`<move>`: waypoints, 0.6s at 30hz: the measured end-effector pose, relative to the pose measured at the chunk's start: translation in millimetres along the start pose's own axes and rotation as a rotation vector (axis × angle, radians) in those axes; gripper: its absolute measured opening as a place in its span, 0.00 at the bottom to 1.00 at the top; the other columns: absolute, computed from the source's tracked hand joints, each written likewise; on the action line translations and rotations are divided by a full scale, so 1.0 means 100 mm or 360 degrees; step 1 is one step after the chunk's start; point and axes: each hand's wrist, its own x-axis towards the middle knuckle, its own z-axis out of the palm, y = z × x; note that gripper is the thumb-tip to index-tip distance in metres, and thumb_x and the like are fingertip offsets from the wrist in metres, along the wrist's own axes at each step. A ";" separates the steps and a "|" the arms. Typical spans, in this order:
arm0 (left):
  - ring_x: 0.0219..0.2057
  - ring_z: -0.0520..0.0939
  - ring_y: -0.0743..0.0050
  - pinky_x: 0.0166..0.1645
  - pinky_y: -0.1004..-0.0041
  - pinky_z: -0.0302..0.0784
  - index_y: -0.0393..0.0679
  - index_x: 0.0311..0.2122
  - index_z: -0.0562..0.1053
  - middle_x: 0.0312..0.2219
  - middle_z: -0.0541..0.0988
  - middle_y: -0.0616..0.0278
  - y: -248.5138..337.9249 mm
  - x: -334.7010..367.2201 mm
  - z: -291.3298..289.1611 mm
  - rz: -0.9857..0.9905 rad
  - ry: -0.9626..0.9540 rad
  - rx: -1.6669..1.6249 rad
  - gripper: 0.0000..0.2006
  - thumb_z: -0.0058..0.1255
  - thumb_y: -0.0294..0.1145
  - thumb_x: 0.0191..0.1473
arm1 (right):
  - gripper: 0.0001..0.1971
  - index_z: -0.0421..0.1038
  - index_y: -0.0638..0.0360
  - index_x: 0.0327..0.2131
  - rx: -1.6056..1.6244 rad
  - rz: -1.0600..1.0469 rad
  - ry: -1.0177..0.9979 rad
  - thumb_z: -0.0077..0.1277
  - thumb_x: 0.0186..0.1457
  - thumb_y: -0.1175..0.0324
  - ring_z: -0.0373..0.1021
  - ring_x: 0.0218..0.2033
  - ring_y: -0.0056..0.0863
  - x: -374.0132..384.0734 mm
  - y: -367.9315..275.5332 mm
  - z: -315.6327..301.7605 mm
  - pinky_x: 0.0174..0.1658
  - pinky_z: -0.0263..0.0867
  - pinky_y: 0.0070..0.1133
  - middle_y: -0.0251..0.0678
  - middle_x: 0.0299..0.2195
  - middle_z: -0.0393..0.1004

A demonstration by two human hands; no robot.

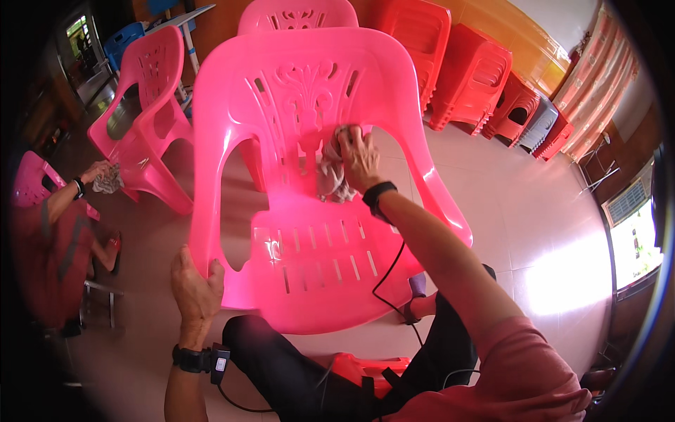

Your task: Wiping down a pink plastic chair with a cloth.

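A pink plastic armchair (309,232) stands right in front of me, facing me. My right hand (360,158) presses a crumpled grey cloth (332,176) against the lower part of the chair's slotted backrest. My left hand (195,281) grips the front left corner of the seat, fingers curled over the edge. Both wrists wear dark bands, and a thin black cable hangs across the seat's right side.
More pink chairs (144,112) stand behind and to the left. Stacks of red stools (467,77) line the back wall on a pale tiled floor. At the far left another person's hand (95,171) holds a cloth beside a pink chair.
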 end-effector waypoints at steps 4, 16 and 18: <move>0.38 0.76 0.36 0.44 0.54 0.71 0.27 0.45 0.67 0.35 0.75 0.36 -0.11 -0.06 0.01 0.0067 0.0101 0.0140 0.21 0.51 0.33 0.50 | 0.22 0.64 0.52 0.46 0.0319 0.0275 -0.0254 0.57 0.45 0.70 0.63 0.46 0.52 -0.08 -0.21 0.11 0.36 0.70 0.42 0.42 0.49 0.59; 0.46 0.74 0.37 0.52 0.56 0.70 0.21 0.50 0.64 0.44 0.73 0.32 -0.03 -0.01 0.05 -0.0156 -0.0044 0.0172 0.29 0.54 0.35 0.48 | 0.31 0.57 0.55 0.53 0.1097 0.0482 -0.0134 0.56 0.46 0.61 0.63 0.47 0.61 -0.44 -1.15 0.67 0.43 0.66 0.46 0.56 0.51 0.59; 0.48 0.74 0.36 0.53 0.56 0.70 0.21 0.51 0.64 0.45 0.72 0.31 -0.20 -0.11 0.01 -0.0255 -0.0086 0.0257 0.29 0.54 0.35 0.49 | 0.32 0.57 0.48 0.55 0.0780 0.0272 -0.0767 0.57 0.45 0.59 0.63 0.50 0.58 -0.66 -1.31 0.44 0.46 0.62 0.51 0.50 0.55 0.57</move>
